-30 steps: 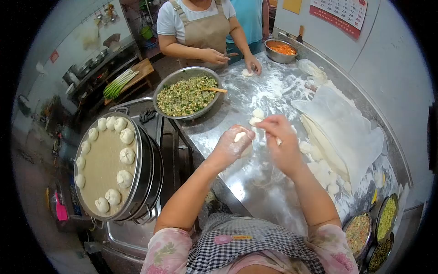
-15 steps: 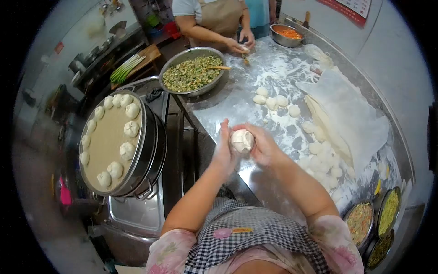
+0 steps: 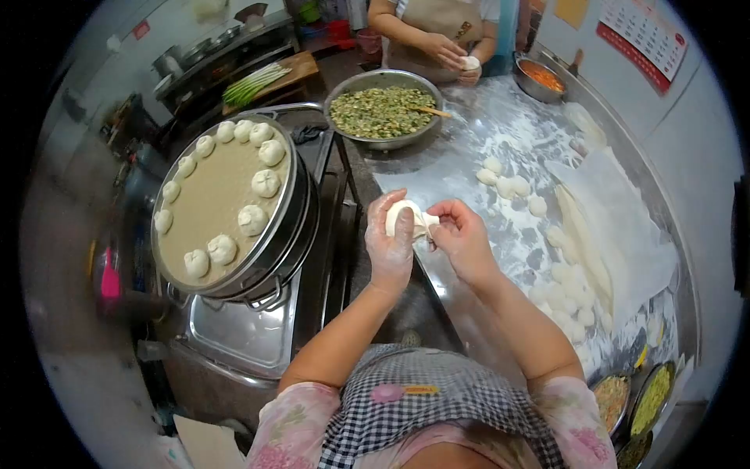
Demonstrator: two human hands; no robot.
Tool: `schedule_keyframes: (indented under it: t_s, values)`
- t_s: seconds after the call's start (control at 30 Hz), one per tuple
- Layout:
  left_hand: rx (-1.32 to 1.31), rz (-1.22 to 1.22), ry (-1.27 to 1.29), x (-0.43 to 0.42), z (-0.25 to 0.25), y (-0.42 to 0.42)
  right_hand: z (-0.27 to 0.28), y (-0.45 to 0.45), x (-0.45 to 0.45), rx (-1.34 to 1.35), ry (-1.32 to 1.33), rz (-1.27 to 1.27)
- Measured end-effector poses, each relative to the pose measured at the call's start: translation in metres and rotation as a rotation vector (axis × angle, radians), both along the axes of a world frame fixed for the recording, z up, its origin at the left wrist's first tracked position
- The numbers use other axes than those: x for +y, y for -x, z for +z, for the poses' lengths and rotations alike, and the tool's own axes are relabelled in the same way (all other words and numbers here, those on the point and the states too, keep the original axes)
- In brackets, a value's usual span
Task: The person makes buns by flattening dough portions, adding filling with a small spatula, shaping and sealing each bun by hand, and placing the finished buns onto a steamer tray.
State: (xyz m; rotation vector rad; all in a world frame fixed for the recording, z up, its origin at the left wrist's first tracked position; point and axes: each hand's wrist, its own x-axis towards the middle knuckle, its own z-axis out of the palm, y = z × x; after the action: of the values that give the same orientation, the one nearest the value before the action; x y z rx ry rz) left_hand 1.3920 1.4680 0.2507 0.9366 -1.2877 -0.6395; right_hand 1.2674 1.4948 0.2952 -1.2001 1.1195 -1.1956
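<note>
A white dough bun (image 3: 400, 219) rests in my left hand (image 3: 388, 248), whose fingers and thumb curl round it. The fingertips of my right hand (image 3: 462, 238) pinch a gathered bit of dough on its right side. Both hands are over the near left edge of the floured metal table (image 3: 469, 301). To the left, a round steamer (image 3: 176, 266) carries several pleated buns (image 3: 266, 184) around its rim on a beige cloth. Beyond my hands stands a large metal bowl (image 3: 383, 144) of chopped green filling with a wooden spoon handle (image 3: 434, 112).
Several dough discs (image 3: 512, 187) and a dough strip (image 3: 582, 242) lie on the table beside plastic sheeting (image 3: 625, 227). A co-worker in an apron (image 3: 437, 56) holds dough across the table. A bowl of orange filling (image 3: 541, 81) stands behind, more filling bowls (image 3: 652, 397) at lower right.
My right hand has gone from cupping the bun to pinching its side, and the bun is turned. The view has swung left, so the surroundings appear further right.
</note>
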Motion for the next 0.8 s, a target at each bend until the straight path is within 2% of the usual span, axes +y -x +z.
schedule_keyframes:
  t_s: [0.1, 0.13, 0.2, 0.37, 0.43, 0.53, 0.6, 0.63, 0.7, 0.73, 0.8]
  values:
    - [0.394, -0.355, -0.31, 0.001, 0.004, -0.029, 0.02, -0.016, -0.007, 0.692, 0.586, 0.084]
    - [0.535, -0.461, -0.44, 0.003, 0.01, -0.041, 0.024, -0.024, -0.01, 0.759, 0.597, 0.154]
    - [0.641, -0.592, -0.58, 0.009, 0.02, -0.067, 0.033, -0.042, -0.014, 0.795, 0.625, 0.281]
    - [0.74, -0.658, -0.835, 0.034, 0.004, -0.143, 0.031, -0.111, -0.013, 0.856, 0.694, 0.496]
    - [0.738, -0.703, -0.947, 0.049, -0.005, -0.176, 0.01, -0.135, -0.011, 0.879, 0.573, 0.664]
    - [0.786, -0.731, -0.961, 0.067, -0.033, -0.22, -0.012, -0.179, -0.014, 0.71, 0.517, 0.909]
    - [0.834, -0.665, -0.992, 0.076, -0.032, -0.246, -0.013, -0.212, -0.02, 0.639, 0.498, 0.937]
    - [0.86, -0.643, -0.932, 0.08, -0.024, -0.26, -0.012, -0.229, -0.024, 0.606, 0.486, 0.948]
    - [0.906, -0.603, -0.807, 0.08, -0.002, -0.29, 0.001, -0.267, -0.035, 0.533, 0.264, 0.962]
    - [0.989, -0.65, -0.718, 0.077, -0.006, -0.307, 0.004, -0.286, -0.042, 0.476, 0.246, 0.959]
    - [0.997, -0.498, -0.645, 0.081, 0.015, -0.342, 0.016, -0.327, -0.059, 0.382, 0.247, 0.966]
